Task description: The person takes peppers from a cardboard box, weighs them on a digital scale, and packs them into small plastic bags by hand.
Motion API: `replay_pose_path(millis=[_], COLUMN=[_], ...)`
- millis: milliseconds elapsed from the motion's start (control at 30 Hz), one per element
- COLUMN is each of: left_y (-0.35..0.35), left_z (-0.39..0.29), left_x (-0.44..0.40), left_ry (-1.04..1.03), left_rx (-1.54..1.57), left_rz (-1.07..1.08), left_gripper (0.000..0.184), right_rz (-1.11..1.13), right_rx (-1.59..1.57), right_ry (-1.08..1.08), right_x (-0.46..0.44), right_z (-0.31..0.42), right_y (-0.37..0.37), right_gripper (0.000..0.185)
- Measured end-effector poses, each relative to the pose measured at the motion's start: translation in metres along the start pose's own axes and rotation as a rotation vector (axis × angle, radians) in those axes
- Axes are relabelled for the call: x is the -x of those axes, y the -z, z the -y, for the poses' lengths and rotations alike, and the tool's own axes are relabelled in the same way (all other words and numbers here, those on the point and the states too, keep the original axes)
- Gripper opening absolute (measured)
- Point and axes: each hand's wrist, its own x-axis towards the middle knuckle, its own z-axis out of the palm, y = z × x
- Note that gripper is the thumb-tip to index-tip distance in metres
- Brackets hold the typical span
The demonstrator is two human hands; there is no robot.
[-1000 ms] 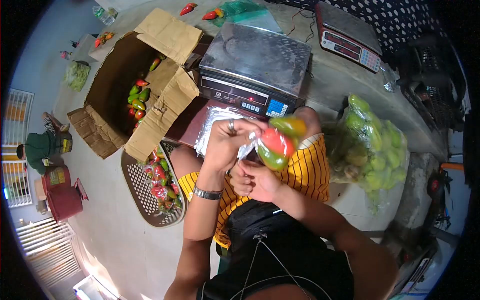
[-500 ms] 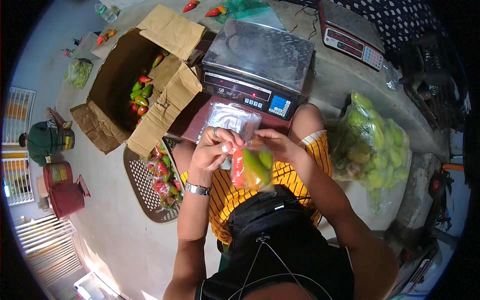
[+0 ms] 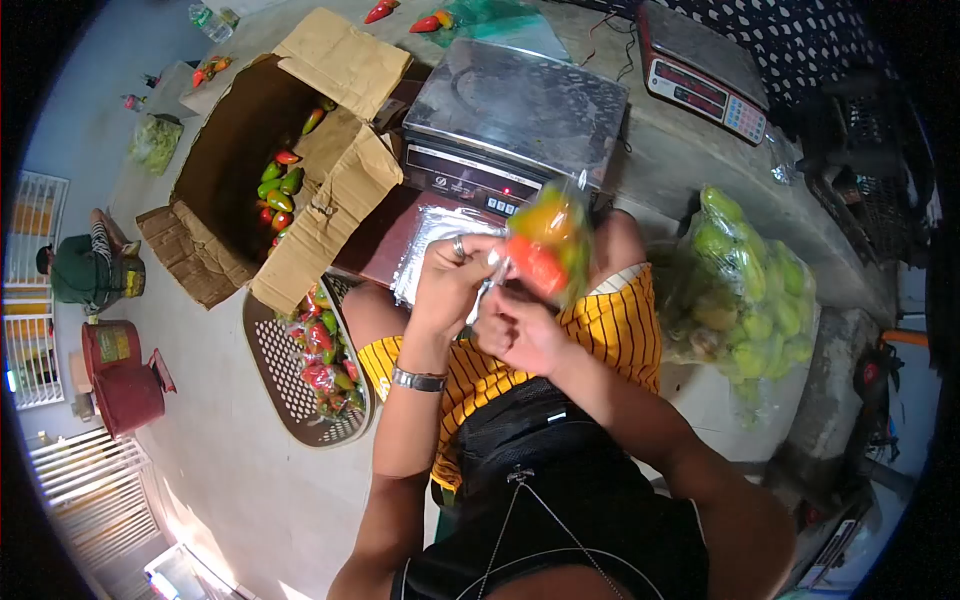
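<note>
A clear plastic bag of red, green and yellow peppers (image 3: 548, 245) is raised in front of the scale (image 3: 510, 110), a little blurred. My left hand (image 3: 460, 280), with a ring and a metal watch, pinches the gathered neck of this bag. Just below the peppers, my right hand (image 3: 520, 333) has its fingers curled close to the bag's neck; whether they grip it is hard to see. Flat clear plastic bags (image 3: 425, 245) lie in a stack on the dark red surface behind my left hand.
An open cardboard box (image 3: 215, 150) holds loose peppers. Below it, a plastic basket (image 3: 270, 370) contains bagged peppers. A large bag of green produce (image 3: 750, 290) is at the right. Another scale (image 3: 700, 85) stands behind. A person (image 3: 80, 270) sits far left.
The bag of peppers has swung up and to the right from below my hands. My left hand has shifted slightly right, and my right hand has moved down beneath the bag.
</note>
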Motion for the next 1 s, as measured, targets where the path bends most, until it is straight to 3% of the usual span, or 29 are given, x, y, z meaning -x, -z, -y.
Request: replay_pose_path(millis=[33,67,133,167,200,233,300,333,433,500,533,600,633,700,767,833,933,1000], left_y=[0.006,0.014,0.021,0.028,0.025,0.020,-0.003,-0.011,-0.013,-0.005,0.011,0.019,0.020,0.021,0.010,-0.019,-0.017,-0.013], left_z=[0.000,-0.010,-0.019,-0.018,-0.018,-0.012,-0.008,-0.010,-0.008,-0.008,-0.010,-0.019,-0.018,-0.015,0.000,-0.001,0.008,0.002], left_x=[0.002,0.006,0.008,0.005,0.003,0.001,-0.001,-0.004,-0.002,0.003,0.004,0.004,0.001,-0.005,-0.011,-0.010,-0.012,-0.006], left_ry=[-0.043,0.030,0.055,0.038,0.038,-0.180,-0.176,-0.062,0.018,-0.075,-0.049,-0.016,-0.023,-0.041,-0.315,-0.285,-0.050,-0.017], left_rx=[0.031,-0.054,-0.354,-0.462,-0.697,-0.919,-0.958,-0.860,-0.066,0.085,-0.015,-0.253,-0.461,-0.873,-0.990,-0.877,-0.055,0.162], left_rz=[0.113,0.149,0.066,0.025,-0.111,-0.128,-0.324,-0.374,-0.095,0.073,0.116,0.135,0.073,-0.056,-0.250,-0.400,-0.227,-0.028], left_gripper=[0.014,0.012,0.010,0.010,0.011,0.012,0.014,0.016,0.015,0.014,0.014,0.013,0.013,0.014,0.013,0.013,0.013,0.013], right_rz=[-0.077,-0.477,-0.534,-0.178,-0.250,-0.293,-0.379,-0.420,-0.151,0.057,-0.213,-0.345,-0.195,-0.253,-0.420,-0.502,-0.331,-0.127], right_rx=[-0.033,-0.016,0.280,0.547,0.805,0.855,0.959,0.775,0.221,0.256,0.287,0.551,0.788,0.877,1.135,0.912,0.560,0.432], right_ry=[0.046,0.124,0.170,0.144,0.164,0.170,0.181,0.139,0.106,0.042,0.166,0.207,0.126,0.126,0.180,0.254,0.393,0.323], right_x=[0.001,0.002,0.011,0.019,0.020,0.019,0.009,0.008,0.008,0.012,0.014,0.016,0.016,0.014,0.003,-0.002,-0.004,0.001], right_z=[0.015,0.032,0.069,0.088,0.094,0.089,0.060,0.043,0.009,0.023,0.031,0.066,0.091,0.096,0.073,0.046,0.019,0.022], right_y=[0.005,-0.032,-0.035,-0.002,-0.017,-0.034,-0.065,-0.067,-0.056,-0.016,-0.037,-0.026,0.004,-0.023,-0.052,-0.068,-0.064,-0.048], right_gripper=[0.030,0.029,0.027,0.025,0.022,0.022,0.023,0.025,0.029,0.027,0.026,0.024,0.022,0.025,0.027,0.030,0.029,0.026])
